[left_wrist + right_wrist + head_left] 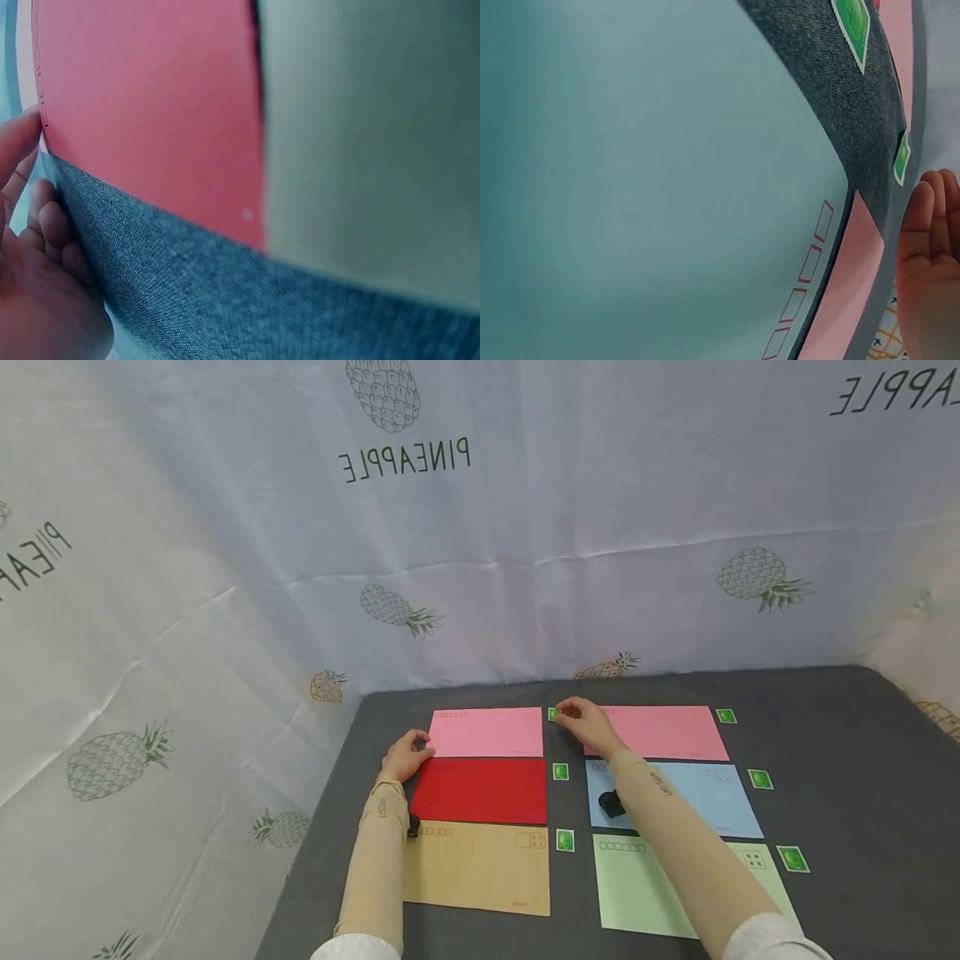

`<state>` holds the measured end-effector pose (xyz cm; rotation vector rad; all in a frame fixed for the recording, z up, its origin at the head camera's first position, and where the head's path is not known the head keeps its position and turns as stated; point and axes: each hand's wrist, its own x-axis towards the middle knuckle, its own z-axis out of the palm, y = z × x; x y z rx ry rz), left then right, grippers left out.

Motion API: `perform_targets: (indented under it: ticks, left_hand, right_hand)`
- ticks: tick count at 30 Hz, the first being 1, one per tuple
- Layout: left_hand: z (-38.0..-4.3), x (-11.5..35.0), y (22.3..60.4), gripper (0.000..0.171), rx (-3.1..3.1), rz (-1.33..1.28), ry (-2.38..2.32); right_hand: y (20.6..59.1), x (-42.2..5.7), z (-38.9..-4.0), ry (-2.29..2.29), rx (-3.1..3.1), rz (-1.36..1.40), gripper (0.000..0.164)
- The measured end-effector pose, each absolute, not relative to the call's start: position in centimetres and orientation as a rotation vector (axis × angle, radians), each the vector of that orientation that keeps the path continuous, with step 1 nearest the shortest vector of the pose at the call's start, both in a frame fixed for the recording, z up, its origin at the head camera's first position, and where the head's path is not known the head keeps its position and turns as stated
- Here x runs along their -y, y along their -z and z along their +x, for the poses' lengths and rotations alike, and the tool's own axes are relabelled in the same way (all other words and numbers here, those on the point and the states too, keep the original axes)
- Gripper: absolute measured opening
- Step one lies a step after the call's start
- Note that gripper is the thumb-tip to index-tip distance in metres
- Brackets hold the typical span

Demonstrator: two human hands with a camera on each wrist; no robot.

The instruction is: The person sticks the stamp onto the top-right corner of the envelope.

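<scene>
In the head view my left hand point(405, 757) rests at the left edge of the upper pink envelope point(487, 733), just above the red envelope point(482, 791). Its fingertips touch the paper's edge near the corner, and the other fingers are loosely bent in the left wrist view. My right hand point(588, 724) reaches over the second pink envelope point(660, 731). Its fingertips are at the right side of a small green stamp point(553, 714). The right wrist view shows its fingers point(937, 225) fairly straight beside that stamp point(902, 157); the thumb is hidden there.
A tan envelope point(476, 864), a blue envelope point(697, 797) and a light green envelope point(637, 881) complete two columns on the dark grey tabletop point(862, 760). More green stamps, such as one stamp point(760, 779), lie right of the envelopes. A pineapple-print curtain point(510, 510) hangs behind.
</scene>
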<state>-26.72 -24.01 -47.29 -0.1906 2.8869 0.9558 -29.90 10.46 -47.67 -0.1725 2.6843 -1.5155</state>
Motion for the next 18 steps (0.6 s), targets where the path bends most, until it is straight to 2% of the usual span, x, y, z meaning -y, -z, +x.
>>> perform_targets:
  ticks: [13,18]
  left_hand:
    - [-26.9,24.1,47.4,0.028,-2.871,-0.185,-0.972]
    - [-27.2,24.3,47.7,0.028,-2.877,-0.191,-0.958]
  right_hand:
    - [47.6,-9.4,-30.2,1.602,-2.645,0.058,0.031]
    - [47.6,-8.8,-30.2,1.59,-2.699,0.053,0.032]
